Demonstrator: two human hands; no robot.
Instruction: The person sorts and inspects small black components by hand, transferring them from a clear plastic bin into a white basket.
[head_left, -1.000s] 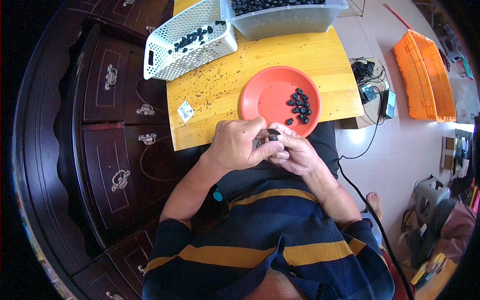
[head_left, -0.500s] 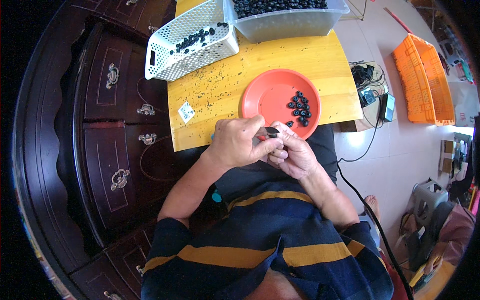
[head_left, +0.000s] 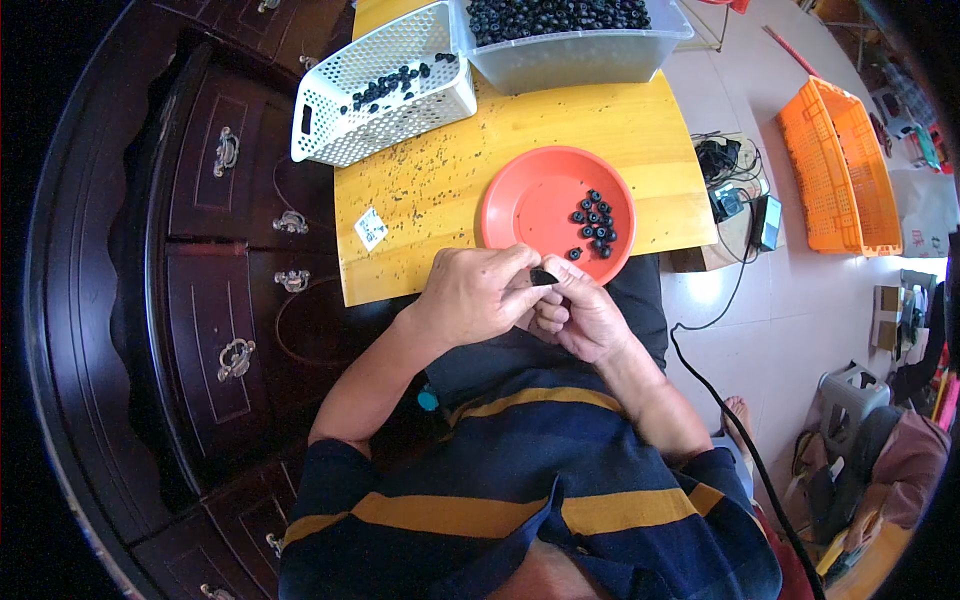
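Note:
My left hand (head_left: 470,292) and my right hand (head_left: 588,318) meet just in front of a red round bowl (head_left: 510,205), fingers closed against each other. Between their fingertips shows a small black curved piece (head_left: 543,277), pinched by the left thumb and forefinger. The right thumb and forefinger press close to its other side, and the right fingers curl underneath. What the right hand grips is hidden. Several small black round parts with a hole (head_left: 597,218) lie in the right half of the bowl.
A white perforated basket (head_left: 392,125) with some black parts and a clear plastic bin (head_left: 570,65) full of them stand on the yellow table (head_left: 430,185). Dark crumbs litter the tabletop. Dark wooden drawers (head_left: 205,330) flank the left; an orange crate (head_left: 850,190) and a cable (head_left: 735,415) lie right.
The view has shifted slightly. My hands stay together, with the fingers turned a little, and the black piece now sits lower between the fingertips.

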